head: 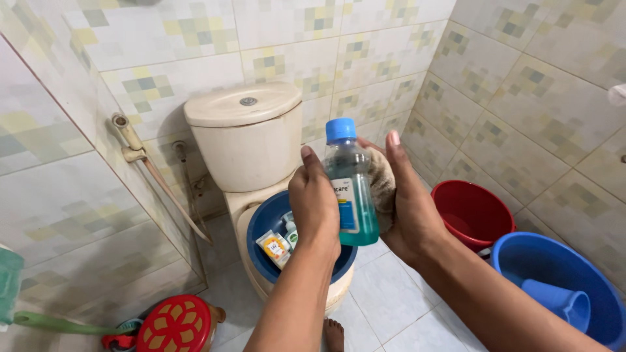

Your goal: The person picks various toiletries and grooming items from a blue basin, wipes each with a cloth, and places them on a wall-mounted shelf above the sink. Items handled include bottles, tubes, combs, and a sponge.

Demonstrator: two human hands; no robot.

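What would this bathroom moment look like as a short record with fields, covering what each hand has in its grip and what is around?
Place: tiled bathroom with a cream toilet
Left hand: grips a clear bottle with a blue cap and teal liquid, held upright
Right hand: presses a brownish cloth against the bottle's far side
Below the hands: blue basin resting on the toilet bowl, with small packets inside
Right side: red bucket, blue tub with a blue mug in it
Lower left: red patterned stool, green-handled brush
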